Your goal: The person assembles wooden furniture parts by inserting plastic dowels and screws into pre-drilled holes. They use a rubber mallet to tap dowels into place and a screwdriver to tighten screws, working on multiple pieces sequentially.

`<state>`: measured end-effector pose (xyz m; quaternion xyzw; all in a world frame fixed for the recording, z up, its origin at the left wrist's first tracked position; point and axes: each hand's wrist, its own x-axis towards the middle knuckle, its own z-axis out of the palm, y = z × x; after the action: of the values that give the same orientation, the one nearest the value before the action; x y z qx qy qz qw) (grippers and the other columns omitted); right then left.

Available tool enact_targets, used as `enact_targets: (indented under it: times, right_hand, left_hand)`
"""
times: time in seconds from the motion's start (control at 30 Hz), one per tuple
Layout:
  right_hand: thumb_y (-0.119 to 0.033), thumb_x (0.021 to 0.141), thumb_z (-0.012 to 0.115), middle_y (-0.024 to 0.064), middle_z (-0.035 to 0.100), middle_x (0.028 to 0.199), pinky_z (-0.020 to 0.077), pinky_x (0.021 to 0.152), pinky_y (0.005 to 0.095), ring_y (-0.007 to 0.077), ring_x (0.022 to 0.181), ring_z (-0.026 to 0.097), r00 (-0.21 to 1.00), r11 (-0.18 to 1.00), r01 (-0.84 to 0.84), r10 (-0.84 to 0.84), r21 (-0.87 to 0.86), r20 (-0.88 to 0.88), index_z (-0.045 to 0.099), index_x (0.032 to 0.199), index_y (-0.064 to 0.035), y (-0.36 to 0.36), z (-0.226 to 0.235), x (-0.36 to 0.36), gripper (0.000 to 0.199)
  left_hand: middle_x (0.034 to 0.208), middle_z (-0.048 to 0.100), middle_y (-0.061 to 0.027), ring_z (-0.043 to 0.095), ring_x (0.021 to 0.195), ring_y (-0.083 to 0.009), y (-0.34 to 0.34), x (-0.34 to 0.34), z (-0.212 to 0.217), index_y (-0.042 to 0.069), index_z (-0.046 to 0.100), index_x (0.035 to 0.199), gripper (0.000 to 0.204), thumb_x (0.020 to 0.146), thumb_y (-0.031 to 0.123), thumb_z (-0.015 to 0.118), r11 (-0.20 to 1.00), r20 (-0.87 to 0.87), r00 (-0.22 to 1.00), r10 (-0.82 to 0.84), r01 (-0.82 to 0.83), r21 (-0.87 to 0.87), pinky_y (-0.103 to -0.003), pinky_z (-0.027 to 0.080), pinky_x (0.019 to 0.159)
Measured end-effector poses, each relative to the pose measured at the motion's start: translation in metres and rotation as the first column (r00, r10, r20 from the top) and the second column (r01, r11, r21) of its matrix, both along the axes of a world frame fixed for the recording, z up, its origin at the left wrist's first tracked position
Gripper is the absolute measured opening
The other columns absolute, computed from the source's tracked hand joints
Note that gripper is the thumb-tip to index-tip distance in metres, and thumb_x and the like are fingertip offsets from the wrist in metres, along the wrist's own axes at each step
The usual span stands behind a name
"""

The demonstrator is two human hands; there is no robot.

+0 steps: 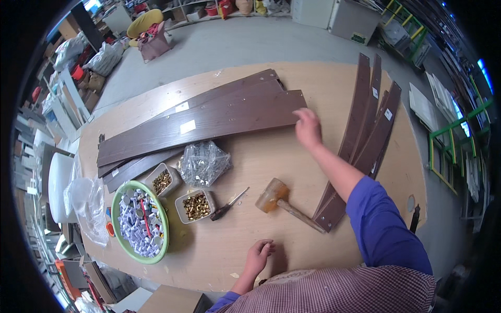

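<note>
My right hand [309, 128] reaches across the table to the right end of a long dark brown board [245, 112]. Its fingertips lie over the board's corner, the fingers partly stretched; whether they press on it I cannot tell. This board rests on top of other brown boards [250, 82] fanned out beneath it, each with a white label or small holes. Close to the table's near edge, my left hand [259, 255] hovers with loosely bent, slightly parted fingers and nothing visible in them. A mallet [272, 195] with an amber head and wooden handle lies between my hands.
Narrower brown boards [360, 141] lie piled at the right. Left of the mallet are a screwdriver [224, 210], two tubs of brass-coloured fittings [197, 206], a clear bag of hardware [204, 164] and a green basin [166, 229] of small white pieces. Bubble wrap [88, 203] hangs at the left edge.
</note>
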<state>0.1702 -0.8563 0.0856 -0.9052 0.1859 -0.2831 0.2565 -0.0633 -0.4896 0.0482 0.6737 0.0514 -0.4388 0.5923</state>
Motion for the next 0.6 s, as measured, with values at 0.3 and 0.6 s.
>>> enact_targets:
  times: [0.3,0.6]
  right_hand:
    - [-0.006,0.075,0.066,0.0067,0.065,0.108,0.036,0.105,0.0524,0.029,0.116,0.056,0.441,0.436,-0.833,0.895,-0.34,0.066,0.07,0.098,-0.0108,0.12,0.291,-0.178,0.024]
    - [-0.011,0.081,0.063,0.0084,0.066,0.105,0.0429,0.094,0.0461,0.0264,0.105,0.059,0.432,0.342,-0.862,0.882,-0.375,-0.187,0.067,0.103,-0.008,0.137,0.358,-0.263,0.022]
  left_hand:
    - [0.097,0.071,-0.0088,0.067,0.081,-0.0147,0.001,0.009,-0.055,0.0,0.063,0.118,0.024,0.1,0.015,0.053,0.983,0.72,0.67,-0.181,0.097,0.156,-0.029,0.054,0.072]
    - [0.092,0.067,-0.0122,0.067,0.078,-0.0192,0.0,0.027,-0.054,-0.002,0.059,0.12,0.028,0.102,0.017,0.048,0.995,-0.024,0.999,-0.036,0.034,-0.095,-0.033,0.057,0.075]
